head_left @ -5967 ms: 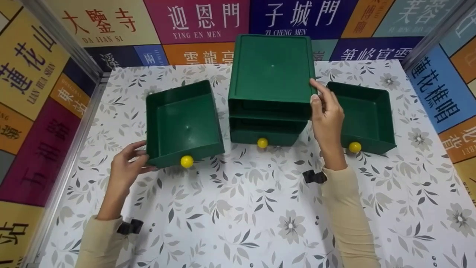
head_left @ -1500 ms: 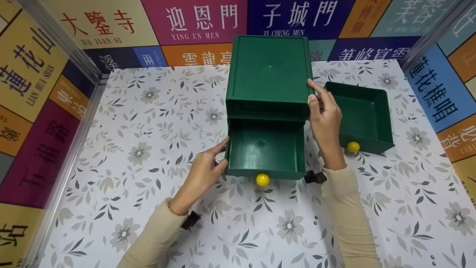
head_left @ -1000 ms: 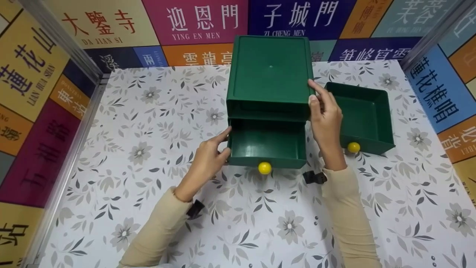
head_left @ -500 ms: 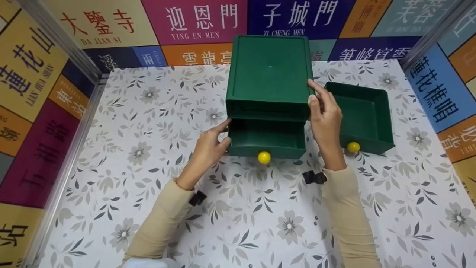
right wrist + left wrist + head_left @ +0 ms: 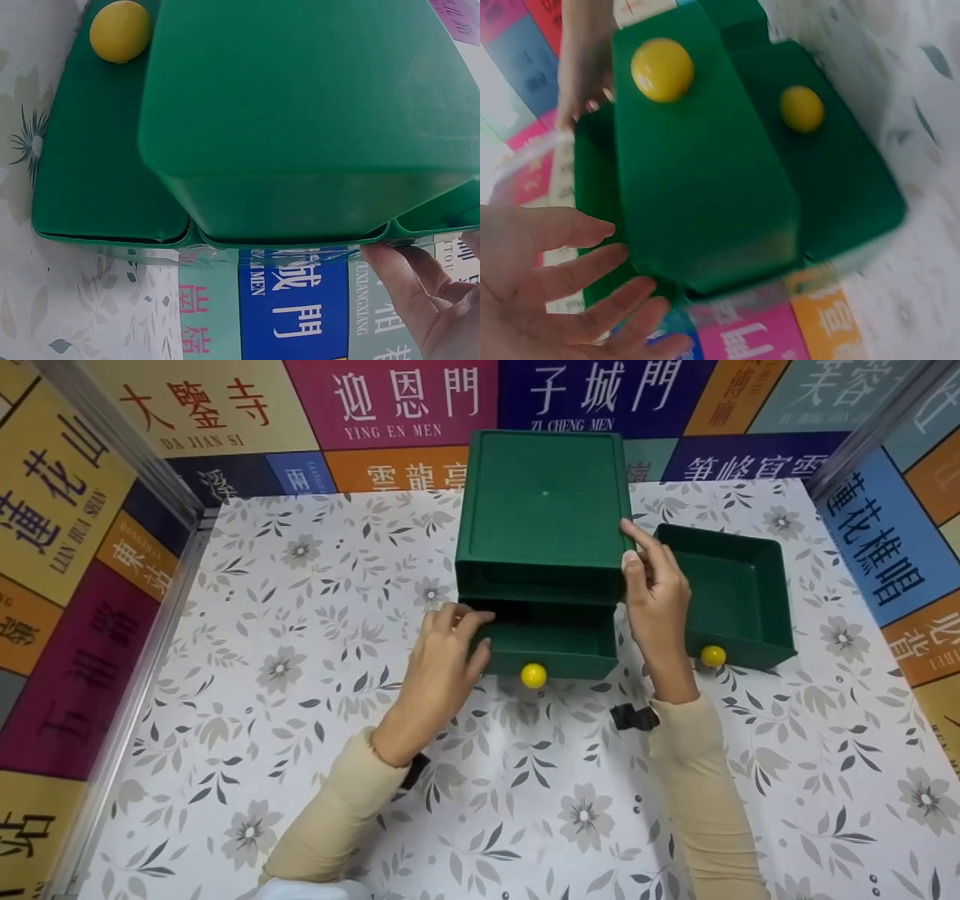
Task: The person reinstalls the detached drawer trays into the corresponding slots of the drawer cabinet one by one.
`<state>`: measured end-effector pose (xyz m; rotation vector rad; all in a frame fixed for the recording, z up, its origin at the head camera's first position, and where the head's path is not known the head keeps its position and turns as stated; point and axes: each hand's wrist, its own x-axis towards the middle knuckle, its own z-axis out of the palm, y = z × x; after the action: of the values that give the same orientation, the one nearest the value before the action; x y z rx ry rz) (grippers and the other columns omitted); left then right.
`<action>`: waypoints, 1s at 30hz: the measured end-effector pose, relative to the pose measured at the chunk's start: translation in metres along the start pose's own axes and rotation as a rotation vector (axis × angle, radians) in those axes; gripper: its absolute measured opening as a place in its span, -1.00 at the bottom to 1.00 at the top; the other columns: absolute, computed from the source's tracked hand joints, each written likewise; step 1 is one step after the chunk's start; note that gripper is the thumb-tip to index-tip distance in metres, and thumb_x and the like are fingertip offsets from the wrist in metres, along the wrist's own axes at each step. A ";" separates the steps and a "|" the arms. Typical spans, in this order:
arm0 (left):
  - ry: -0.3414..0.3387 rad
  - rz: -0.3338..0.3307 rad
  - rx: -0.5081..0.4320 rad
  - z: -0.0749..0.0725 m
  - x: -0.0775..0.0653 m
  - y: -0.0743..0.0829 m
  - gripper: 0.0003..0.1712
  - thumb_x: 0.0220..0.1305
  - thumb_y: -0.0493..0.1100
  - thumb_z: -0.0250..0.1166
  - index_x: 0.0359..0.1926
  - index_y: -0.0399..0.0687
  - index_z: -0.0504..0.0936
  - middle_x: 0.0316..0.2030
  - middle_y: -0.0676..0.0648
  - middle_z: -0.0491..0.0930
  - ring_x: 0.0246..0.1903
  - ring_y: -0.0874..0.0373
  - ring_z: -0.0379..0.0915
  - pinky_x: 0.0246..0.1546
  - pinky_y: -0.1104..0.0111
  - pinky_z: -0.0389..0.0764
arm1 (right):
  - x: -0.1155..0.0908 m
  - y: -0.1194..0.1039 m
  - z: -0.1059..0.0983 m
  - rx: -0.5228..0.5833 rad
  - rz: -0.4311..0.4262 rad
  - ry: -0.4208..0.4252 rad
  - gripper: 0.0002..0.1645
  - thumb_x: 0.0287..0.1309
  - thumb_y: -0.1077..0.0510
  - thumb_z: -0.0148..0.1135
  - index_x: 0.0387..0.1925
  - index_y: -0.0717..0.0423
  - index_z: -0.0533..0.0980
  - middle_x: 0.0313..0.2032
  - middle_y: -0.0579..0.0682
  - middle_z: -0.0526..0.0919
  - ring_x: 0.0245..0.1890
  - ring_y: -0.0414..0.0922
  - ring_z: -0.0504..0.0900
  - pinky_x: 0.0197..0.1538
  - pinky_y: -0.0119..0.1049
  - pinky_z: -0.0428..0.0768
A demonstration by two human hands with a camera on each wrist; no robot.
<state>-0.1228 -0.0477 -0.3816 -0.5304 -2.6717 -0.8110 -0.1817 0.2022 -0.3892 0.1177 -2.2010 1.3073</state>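
Observation:
A green plastic drawer cabinet (image 5: 546, 499) stands at the back middle, its top slot a bare opening. From the middle slot a drawer (image 5: 551, 666) with a yellow knob (image 5: 533, 676) juts partway out. Below it, in the left wrist view, the bottom drawer (image 5: 840, 172) sits further in. My left hand (image 5: 442, 660) hovers at the middle drawer's front left corner, fingers loosely bent in the head view and spread apart in the left wrist view, holding nothing. My right hand (image 5: 658, 600) grips the cabinet's right upper edge, thumb at the front corner and index finger along the side.
Another green drawer (image 5: 731, 592) with a yellow knob (image 5: 712, 656) lies on the table to the right of the cabinet. A floral cloth (image 5: 525, 810) covers the table. Panels with Chinese lettering (image 5: 412, 397) close in the back and sides.
Six seconds ago my left hand held the drawer left of the cabinet. It then slid into the middle slot, and the hand has since come off its left side. My right hand stayed put.

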 end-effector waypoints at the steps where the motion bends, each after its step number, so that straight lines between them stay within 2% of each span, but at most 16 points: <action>1: 0.002 0.041 0.016 0.001 -0.001 0.005 -0.72 0.21 -0.21 0.21 -0.03 -0.02 0.59 -0.13 -0.08 0.48 -0.16 0.02 0.37 -0.17 0.28 0.49 | 0.000 0.000 0.000 0.000 0.003 0.001 -0.60 0.31 0.02 -0.05 0.15 -0.27 0.47 -0.42 -0.36 0.34 -0.46 -0.26 0.29 -0.37 -0.39 0.20; 7: 0.027 0.260 0.086 0.015 -0.003 0.028 -0.83 0.19 -0.25 0.21 -0.19 -0.02 0.62 -0.27 -0.01 0.51 -0.29 0.13 0.35 -0.27 0.37 0.43 | 0.000 -0.002 0.000 -0.001 0.014 0.008 -0.60 0.31 0.04 -0.05 0.14 -0.25 0.48 -0.42 -0.33 0.36 -0.46 -0.26 0.31 -0.36 -0.41 0.22; 12: 0.055 0.356 0.163 0.031 -0.001 0.036 -0.85 0.22 -0.28 0.18 -0.23 -0.03 0.63 -0.31 -0.02 0.52 -0.35 0.14 0.37 -0.39 0.39 0.40 | 0.000 -0.001 -0.001 -0.005 0.012 0.004 -0.60 0.32 0.06 -0.06 0.14 -0.23 0.48 -0.42 -0.32 0.36 -0.46 -0.28 0.30 -0.35 -0.42 0.21; 19: 0.080 0.383 0.263 0.046 -0.001 0.036 -0.85 0.21 -0.30 0.17 -0.26 -0.03 0.63 -0.35 -0.03 0.52 -0.40 0.13 0.38 -0.48 0.40 0.36 | 0.000 0.000 0.000 -0.003 0.005 0.006 -0.60 0.32 0.05 -0.06 0.14 -0.22 0.48 -0.42 -0.34 0.36 -0.45 -0.30 0.30 -0.34 -0.42 0.22; 30: 0.183 0.418 0.275 0.055 0.000 0.033 -0.81 0.17 -0.38 0.16 -0.33 -0.01 0.62 -0.40 -0.01 0.51 -0.43 0.12 0.38 -0.52 0.39 0.32 | 0.000 0.001 0.000 -0.011 -0.026 0.004 -0.61 0.33 -0.01 -0.04 0.15 -0.26 0.47 -0.42 -0.33 0.36 -0.47 -0.26 0.29 -0.38 -0.41 0.21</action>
<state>-0.1183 0.0097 -0.4104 -0.8562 -2.3322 -0.3471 -0.1814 0.2028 -0.3897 0.1397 -2.1958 1.2804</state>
